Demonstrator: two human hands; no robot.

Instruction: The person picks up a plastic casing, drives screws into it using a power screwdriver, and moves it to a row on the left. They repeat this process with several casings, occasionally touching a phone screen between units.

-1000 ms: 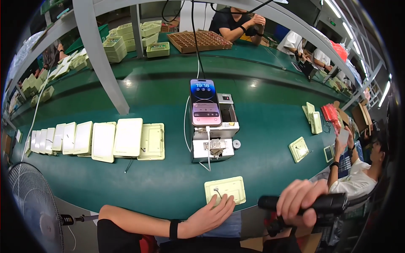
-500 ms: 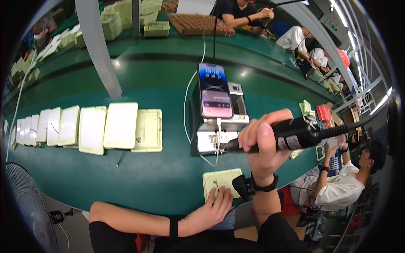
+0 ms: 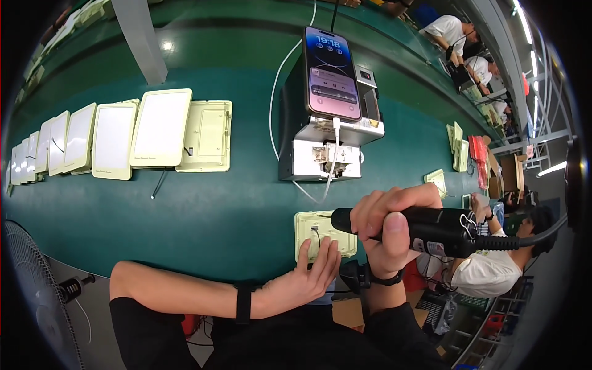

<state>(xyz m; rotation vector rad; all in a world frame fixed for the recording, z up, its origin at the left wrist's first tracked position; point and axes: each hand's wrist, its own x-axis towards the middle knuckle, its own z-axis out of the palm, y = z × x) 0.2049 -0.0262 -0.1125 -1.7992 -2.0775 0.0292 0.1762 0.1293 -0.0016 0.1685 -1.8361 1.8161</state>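
Observation:
A black electric screwdriver (image 3: 441, 229) is gripped in my right hand (image 3: 390, 231), its cord leading off to the right. Its thin bit points left and reaches the far edge of a pale yellow plastic panel (image 3: 342, 243); whether it touches a screw is too small to tell. My left hand (image 3: 305, 280) rests on the panel's near part, fingers stretched out and lying flat beside a short dark wire. Beyond the panel stands a silver and black metal screw feeder (image 3: 302, 157), with a phone (image 3: 333, 74) leaning upright on it and a white cable plugged into the phone.
A row of overlapping pale panels with white faces (image 3: 161, 126) lies on the green table (image 3: 234, 203) at left. A grey post (image 3: 139, 37) rises behind them. Small yellow parts (image 3: 459, 148) lie at right, where a co-worker (image 3: 487, 271) sits. A fan (image 3: 31, 296) stands at lower left.
My right hand has brought the screwdriver from the screw feeder back toward me, to the panel's far edge. The left hand stays on the panel. The view has tilted down.

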